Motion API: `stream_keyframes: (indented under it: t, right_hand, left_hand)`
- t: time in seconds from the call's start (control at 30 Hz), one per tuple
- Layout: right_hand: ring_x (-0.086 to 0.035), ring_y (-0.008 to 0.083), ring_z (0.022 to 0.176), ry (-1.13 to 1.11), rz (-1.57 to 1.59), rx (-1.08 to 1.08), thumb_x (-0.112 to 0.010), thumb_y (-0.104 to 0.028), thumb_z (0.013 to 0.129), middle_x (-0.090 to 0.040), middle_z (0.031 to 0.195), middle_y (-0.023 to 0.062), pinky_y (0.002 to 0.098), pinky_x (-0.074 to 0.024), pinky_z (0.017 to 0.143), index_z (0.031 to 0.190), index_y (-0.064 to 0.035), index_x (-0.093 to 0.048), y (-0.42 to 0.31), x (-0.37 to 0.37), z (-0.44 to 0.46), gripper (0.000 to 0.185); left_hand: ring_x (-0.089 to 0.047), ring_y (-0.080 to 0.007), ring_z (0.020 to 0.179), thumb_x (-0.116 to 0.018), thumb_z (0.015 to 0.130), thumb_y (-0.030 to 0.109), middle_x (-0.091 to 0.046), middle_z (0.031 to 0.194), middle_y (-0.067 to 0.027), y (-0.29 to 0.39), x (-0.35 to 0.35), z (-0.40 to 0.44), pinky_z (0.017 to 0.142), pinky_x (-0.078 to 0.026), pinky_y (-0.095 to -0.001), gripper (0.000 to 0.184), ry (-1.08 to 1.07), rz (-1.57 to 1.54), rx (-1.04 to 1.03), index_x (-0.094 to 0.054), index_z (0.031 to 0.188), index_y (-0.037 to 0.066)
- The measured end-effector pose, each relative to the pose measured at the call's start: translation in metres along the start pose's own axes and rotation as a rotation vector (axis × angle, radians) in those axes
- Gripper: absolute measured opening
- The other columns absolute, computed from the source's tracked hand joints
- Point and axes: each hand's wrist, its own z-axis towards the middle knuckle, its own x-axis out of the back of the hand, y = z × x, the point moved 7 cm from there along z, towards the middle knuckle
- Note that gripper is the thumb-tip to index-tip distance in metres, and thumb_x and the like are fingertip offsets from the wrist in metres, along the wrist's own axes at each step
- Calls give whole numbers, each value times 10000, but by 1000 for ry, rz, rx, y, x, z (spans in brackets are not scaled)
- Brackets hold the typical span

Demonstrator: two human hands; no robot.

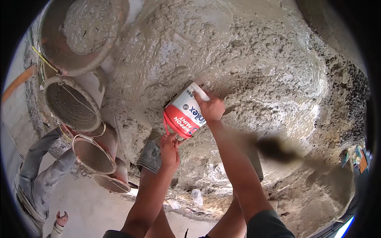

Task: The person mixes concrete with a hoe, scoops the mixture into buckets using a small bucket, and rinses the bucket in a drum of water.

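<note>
A white and red paint bucket (pixel 185 111) lies tilted over wet grey mortar (pixel 254 75) between my two hands. My right hand (pixel 211 107) is closed against the white end, thumb on its side. My left hand (pixel 170 150) pinches the red end, where a red strap-like handle (pixel 165 126) shows. What the bucket contains is out of sight. Just below it, a grey rubber boot (pixel 150 152) stands in the mortar.
Several mortar-smeared buckets line the left side, among them a large tub (pixel 79 65) holding mortar. Another person's grey-clad legs (pixel 47 170) and hand (pixel 61 218) are at lower left. A dark, motion-blurred object (pixel 278 149) crosses right of my arm. A sand heap (pixel 317 198) lies lower right.
</note>
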Motion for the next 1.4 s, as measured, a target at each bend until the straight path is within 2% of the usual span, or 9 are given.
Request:
stream_keyframes:
  t: [0.13, 0.4, 0.67, 0.77, 0.87, 0.97, 1.07, 1.23, 1.4]
  right_hand:
    - [-733, 224, 769, -690, 500, -509, -705, -533, 834, -746, 841, 135, 379, -568, 737, 1008, -55, -767, 57, -26, -3, 512]
    - [-560, 317, 1251, -971, 1423, -996, -417, -716, 935, -578, 1379, 166, 446, -428, 1089, 1406, -13, -500, 67, 56, -82, 851]
    - [-523, 327, 1287, -1024, 1673, -868, -406, -738, 924, -534, 1421, 154, 483, -407, 1097, 1434, -50, -472, -121, 93, -133, 859]
    - [-509, 331, 1300, -1004, 1743, -827, -402, -746, 920, -517, 1437, 150, 496, -399, 1101, 1444, -64, -461, -180, 71, -157, 862]
    - [-495, 335, 1314, -1011, 1830, -767, -398, -754, 916, -500, 1452, 145, 510, -391, 1104, 1455, -78, -451, -242, 38, -162, 866]
    - [-480, 339, 1327, -974, 1942, -715, -394, -762, 912, -484, 1468, 141, 524, -383, 1107, 1465, -92, -440, -292, -3, -166, 870]
    - [-466, 343, 1341, -906, 1996, -690, -390, -770, 908, -467, 1484, 137, 537, -375, 1110, 1476, -106, -429, -322, -32, -165, 874]
    - [-331, 305, 1410, -712, 1305, -788, -467, -785, 871, -340, 1553, 74, 661, -393, 967, 1489, -216, -353, -366, -5, -186, 847]
    - [-615, 206, 954, -426, 1297, -510, -692, -466, 925, -608, 1066, 102, 368, -501, 872, 1136, -47, -501, -378, 29, -183, 507]
  left_hand:
    - [-476, -77, 757, -667, 878, 73, -511, 831, 28, 37, -66, -76, 715, -406, -272, 161, -23, 300, -3, -533, 967, 84]
    - [-436, -138, 606, -779, 812, 196, -453, 693, -36, 140, -109, -231, 562, -381, -311, 401, -383, 914, -61, -500, 1051, 33]
    - [-527, -184, 594, -778, 809, 226, -532, 710, -58, 325, -99, -286, 541, -398, -319, 363, -712, 927, -195, -589, 1054, 35]
    - [-590, -239, 645, -789, 799, 229, -577, 753, -80, 388, -88, -266, 590, -458, -339, 320, -553, 987, -317, -606, 975, 34]
    - [-495, -115, 612, -839, 766, 172, -542, 729, -41, 421, -64, -237, 555, -420, -275, 378, -420, 1003, -570, -633, 1036, 6]
    - [-630, -275, 657, -792, 791, 200, -628, 784, -125, 459, -50, -202, 619, -501, -363, 309, -305, 1121, -620, -609, 952, 10]
    - [-508, -58, 682, -810, 804, 142, -605, 770, -22, 483, -30, -164, 597, -434, -252, 300, -163, 1047, -626, -621, 986, -4]
    - [-450, -48, 683, -778, 857, 149, -533, 766, 30, 495, 19, -90, 610, -400, -226, 236, 88, 1173, -726, -597, 917, 10]
    - [-487, -124, 816, -648, 934, 247, -519, 916, -26, 488, 96, -25, 690, -419, -303, 272, 4, 619, -583, -560, 1069, 28]
